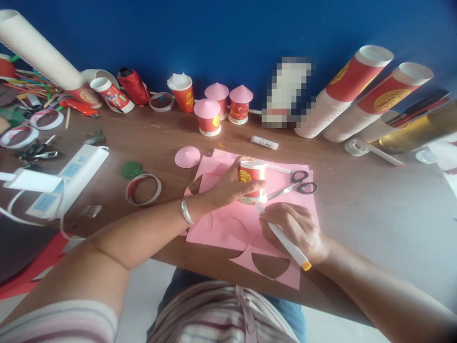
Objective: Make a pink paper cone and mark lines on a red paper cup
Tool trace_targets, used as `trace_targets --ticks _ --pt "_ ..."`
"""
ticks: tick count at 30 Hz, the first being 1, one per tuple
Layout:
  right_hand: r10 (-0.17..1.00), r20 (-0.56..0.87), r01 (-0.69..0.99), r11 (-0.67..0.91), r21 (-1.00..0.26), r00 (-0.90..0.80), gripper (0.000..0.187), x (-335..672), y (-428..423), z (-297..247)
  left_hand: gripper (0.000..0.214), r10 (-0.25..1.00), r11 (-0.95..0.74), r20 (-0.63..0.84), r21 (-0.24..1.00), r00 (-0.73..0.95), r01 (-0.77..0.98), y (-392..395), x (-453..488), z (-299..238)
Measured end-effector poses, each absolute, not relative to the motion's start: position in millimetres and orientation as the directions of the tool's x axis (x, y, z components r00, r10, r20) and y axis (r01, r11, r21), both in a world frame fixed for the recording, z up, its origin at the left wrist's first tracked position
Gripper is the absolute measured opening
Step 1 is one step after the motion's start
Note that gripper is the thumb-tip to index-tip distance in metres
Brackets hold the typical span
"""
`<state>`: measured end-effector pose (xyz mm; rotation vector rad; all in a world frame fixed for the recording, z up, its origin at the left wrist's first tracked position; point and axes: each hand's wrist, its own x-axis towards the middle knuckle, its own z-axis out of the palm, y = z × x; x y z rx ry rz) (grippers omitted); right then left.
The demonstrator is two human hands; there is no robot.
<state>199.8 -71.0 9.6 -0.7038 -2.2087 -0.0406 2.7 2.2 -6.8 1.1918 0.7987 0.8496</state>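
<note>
My left hand [231, 183] is wrapped round a red and white paper cup [254, 183] with a gold emblem, its thumb across the front. A white marker [289, 245] with an orange end is gripped in my right hand [294, 228], its tip near the cup's lower rim; whether it touches I cannot tell. Beneath both hands lie pink paper sheets [221, 233] with round holes cut out. Scissors [298, 183] with dark handles and a white marker cap [278, 168] rest on the paper to the right of the cup. A pink paper cone [187, 157] lies to the left.
Several red cups with pink cone tops [209, 116] stand along the blue wall. Tall cup stacks [342, 95] lean at the right. A glue stick [264, 142] lies behind the paper. At left are a tape roll [143, 189] and a power strip [67, 181] with cables.
</note>
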Motion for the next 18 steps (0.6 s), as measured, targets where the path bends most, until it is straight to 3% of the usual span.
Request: trace_targets --ticks 18 --pt "0.502 0.704 0.507 0.831 -0.23 -0.503 0.026 202.1 -73.1 7.2 0.054 0.881 0.14 -0.067 0.982 0.467 -0.123 4.1 0.8 -13.6"
